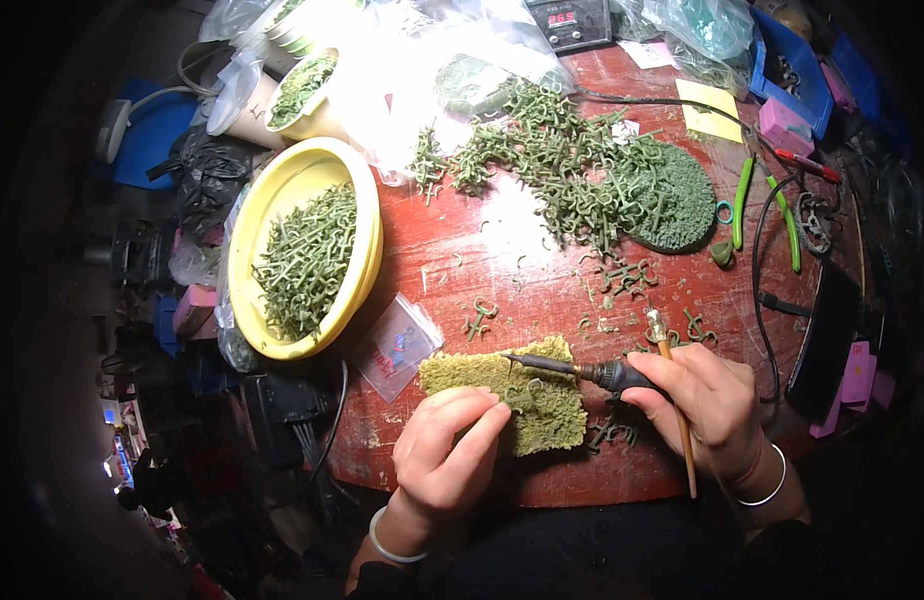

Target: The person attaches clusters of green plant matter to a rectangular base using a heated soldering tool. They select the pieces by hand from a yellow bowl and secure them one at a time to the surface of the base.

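Observation:
A yellow-green textured pad (pixel 554 428) lies near the front edge of the red table. Over its left side, my left hand (pixel 444 440) is closed in a pinch; what its fingertips hold is too small to make out. My right hand (pixel 710 400) grips a soldering iron (pixel 622 377) with a dark handle, its black tip reaching left across the pad's upper part. In the same hand a thin wooden-handled brush (pixel 679 420) slants between the fingers. Small green branched pieces (pixel 614 434) lie beside the pad, under the right hand.
A yellow basin (pixel 365 255) of green pieces stands at the left. Farther back are a large heap of green pieces (pixel 562 150), a round green pad (pixel 682 205) and a control box with display (pixel 570 22). Green-handled pliers (pixel 742 205) and a black cable (pixel 758 270) lie right.

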`<state>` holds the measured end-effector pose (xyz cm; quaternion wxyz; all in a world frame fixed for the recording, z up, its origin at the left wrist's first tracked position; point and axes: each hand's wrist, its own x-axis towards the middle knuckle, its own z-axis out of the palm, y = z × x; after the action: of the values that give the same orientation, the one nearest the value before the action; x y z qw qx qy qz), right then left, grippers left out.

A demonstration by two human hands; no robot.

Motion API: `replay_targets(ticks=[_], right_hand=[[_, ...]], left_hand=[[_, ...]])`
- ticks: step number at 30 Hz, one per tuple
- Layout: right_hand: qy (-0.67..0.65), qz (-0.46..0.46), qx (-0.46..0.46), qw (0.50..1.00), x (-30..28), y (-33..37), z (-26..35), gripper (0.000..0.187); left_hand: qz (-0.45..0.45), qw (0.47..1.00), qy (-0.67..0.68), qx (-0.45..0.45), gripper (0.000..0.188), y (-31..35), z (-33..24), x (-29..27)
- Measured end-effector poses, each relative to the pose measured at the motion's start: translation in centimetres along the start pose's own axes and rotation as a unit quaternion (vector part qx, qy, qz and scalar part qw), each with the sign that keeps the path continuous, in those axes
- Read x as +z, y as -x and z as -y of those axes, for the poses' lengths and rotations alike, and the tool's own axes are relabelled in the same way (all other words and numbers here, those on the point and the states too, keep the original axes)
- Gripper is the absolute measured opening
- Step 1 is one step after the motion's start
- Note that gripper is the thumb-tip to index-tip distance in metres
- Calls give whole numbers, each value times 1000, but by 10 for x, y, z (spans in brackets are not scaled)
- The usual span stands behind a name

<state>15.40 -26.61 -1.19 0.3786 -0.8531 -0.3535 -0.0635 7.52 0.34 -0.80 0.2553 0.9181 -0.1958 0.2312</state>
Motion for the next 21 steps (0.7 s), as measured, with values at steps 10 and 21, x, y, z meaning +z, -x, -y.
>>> replay_targets(ticks=[10, 21], right_hand=[[-23, -28, 4, 999, 2, -2, -3, 32], [-121, 12, 56, 991, 1, -3, -2, 30]], left_hand=[[-4, 1000, 13, -2, 29, 6, 6, -1], [52, 992, 84, 82, 21, 1, 23, -14]])
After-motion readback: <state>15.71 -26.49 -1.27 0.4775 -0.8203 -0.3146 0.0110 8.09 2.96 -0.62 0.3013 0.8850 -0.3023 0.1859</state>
